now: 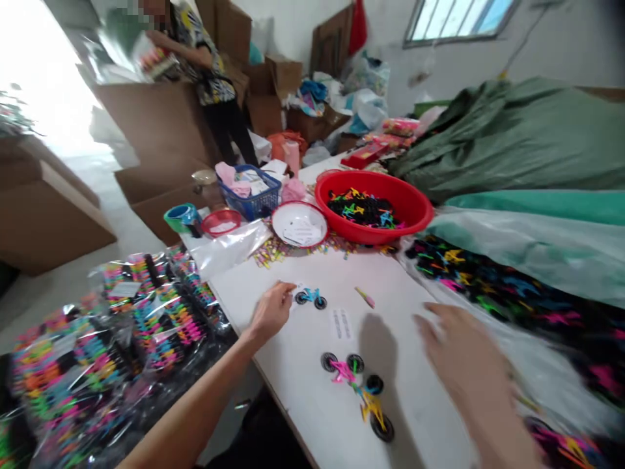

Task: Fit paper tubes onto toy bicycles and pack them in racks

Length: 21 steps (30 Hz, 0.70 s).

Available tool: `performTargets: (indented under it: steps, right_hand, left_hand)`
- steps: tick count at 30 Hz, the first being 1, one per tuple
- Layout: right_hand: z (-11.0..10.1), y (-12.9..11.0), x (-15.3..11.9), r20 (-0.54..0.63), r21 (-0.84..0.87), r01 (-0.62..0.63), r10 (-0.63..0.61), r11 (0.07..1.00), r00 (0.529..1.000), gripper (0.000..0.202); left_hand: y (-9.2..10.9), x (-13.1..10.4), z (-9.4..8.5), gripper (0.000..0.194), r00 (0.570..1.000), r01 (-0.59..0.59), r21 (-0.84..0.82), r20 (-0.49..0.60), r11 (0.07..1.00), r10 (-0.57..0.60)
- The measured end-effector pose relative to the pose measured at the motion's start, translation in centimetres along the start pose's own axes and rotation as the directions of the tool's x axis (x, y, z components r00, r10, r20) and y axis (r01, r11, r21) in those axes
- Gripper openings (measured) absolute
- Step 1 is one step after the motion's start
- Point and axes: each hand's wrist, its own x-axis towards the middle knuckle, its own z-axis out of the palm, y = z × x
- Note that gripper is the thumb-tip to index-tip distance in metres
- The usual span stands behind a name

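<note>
My left hand (272,310) is over the left part of the white table (297,348), its fingers pinched together at the handlebar end of a blue toy bicycle (311,298) with black wheels. My right hand (461,355), blurred by motion, hovers over the right side with thumb and fingers apart and nothing between them. Between the hands lie a white printed label sheet (341,324) and a small multicoloured piece (364,297). Nearer to me are a pink toy bicycle (344,370) and a yellow one (372,407), close together.
A red basin (424,212) of toy bicycles, a white bowl (293,218) and a blue basket (256,204) stand at the back. Loose toy bicycles (517,286) line the right; bagged ones (161,312) lie left. Beyond, a person (205,58) stands by cardboard boxes (151,124).
</note>
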Motion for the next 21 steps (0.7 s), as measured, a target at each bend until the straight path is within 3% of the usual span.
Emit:
performTargets:
  steps: [3, 5, 7, 10, 13, 17, 21]
  right_hand:
    - [6.0, -3.6, 3.7, 0.209, -0.125, 0.054, -0.027, 0.991, 0.978, 0.027]
    - [8.3, -3.9, 4.7, 0.306, -0.174, 0.043, 0.013, 0.984, 0.952, 0.025]
    - [9.3, -2.9, 4.8, 0.345, -0.189, 0.017, 0.051, 0.982, 0.937, 0.024]
    - [8.9, -1.8, 4.0, 0.373, -0.162, -0.007, 0.067, 0.987, 0.925, 0.021]
    - [7.7, -2.5, 3.1, 0.383, -0.030, -0.010, 0.021, 0.999, 0.924, 0.017]
    - [6.2, -4.8, 1.9, 0.350, 0.238, -0.033, -0.054, 0.971, 0.935, 0.019]
    - [5.3, -6.7, 1.1, 0.312, 0.391, 0.000, -0.133, 0.920, 0.941, 0.021]
  left_hand:
    - [-2.3, 3.9, -2.7, 0.031, 0.990, 0.085, 0.281, -0.131, 0.956, -0.050]
    - [-3.6, 6.1, -3.8, 0.030, 0.979, 0.155, 0.325, -0.175, 0.933, -0.102]
    - [-4.6, 7.8, -4.1, 0.026, 0.971, 0.207, 0.355, -0.186, 0.912, -0.148]
    - [-5.5, 9.5, -2.8, 0.027, 0.954, 0.286, 0.374, -0.201, 0.882, -0.224]
    - [-5.3, 9.8, -1.1, 0.036, 0.933, 0.351, 0.371, -0.221, 0.860, -0.285]
    - [-4.4, 7.5, 0.3, 0.036, 0.944, 0.323, 0.341, -0.179, 0.883, -0.277]
    - [-4.4, 4.7, 0.9, 0.032, 0.959, 0.276, 0.266, -0.148, 0.924, -0.243]
